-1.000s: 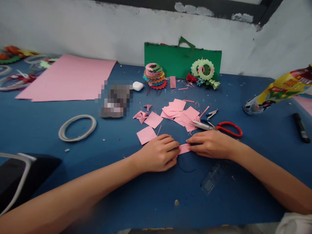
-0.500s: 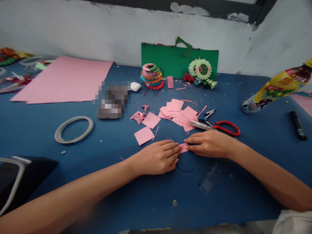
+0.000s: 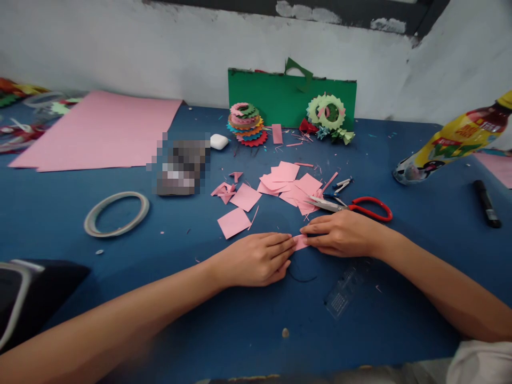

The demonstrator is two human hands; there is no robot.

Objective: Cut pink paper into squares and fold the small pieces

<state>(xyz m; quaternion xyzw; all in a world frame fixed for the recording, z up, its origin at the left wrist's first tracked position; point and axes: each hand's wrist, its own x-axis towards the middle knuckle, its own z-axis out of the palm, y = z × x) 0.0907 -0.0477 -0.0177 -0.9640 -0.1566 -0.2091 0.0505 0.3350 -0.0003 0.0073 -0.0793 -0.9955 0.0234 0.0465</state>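
My left hand point(image 3: 256, 258) and my right hand point(image 3: 344, 237) meet on the blue table point(image 3: 200, 314), both pressing a small folded pink paper piece point(image 3: 300, 242) flat between their fingertips. Just beyond my hands lies a heap of pink paper squares point(image 3: 290, 181), with two single squares point(image 3: 233, 222) to the left. Red-handled scissors point(image 3: 352, 207) lie right behind my right hand.
A tape ring point(image 3: 116, 213) lies at the left, a large pink sheet point(image 3: 100, 130) behind it. Green card point(image 3: 292, 98), stacked paper rings point(image 3: 246, 124) and a pale green paper wreath point(image 3: 330, 112) stand at the back. A bottle point(image 3: 452, 144) and black marker point(image 3: 486, 202) lie right. A clear ruler point(image 3: 344, 290) is near.
My fingertips have drawn closer together over the pink piece, leaving less of it showing. The view has shifted slightly.
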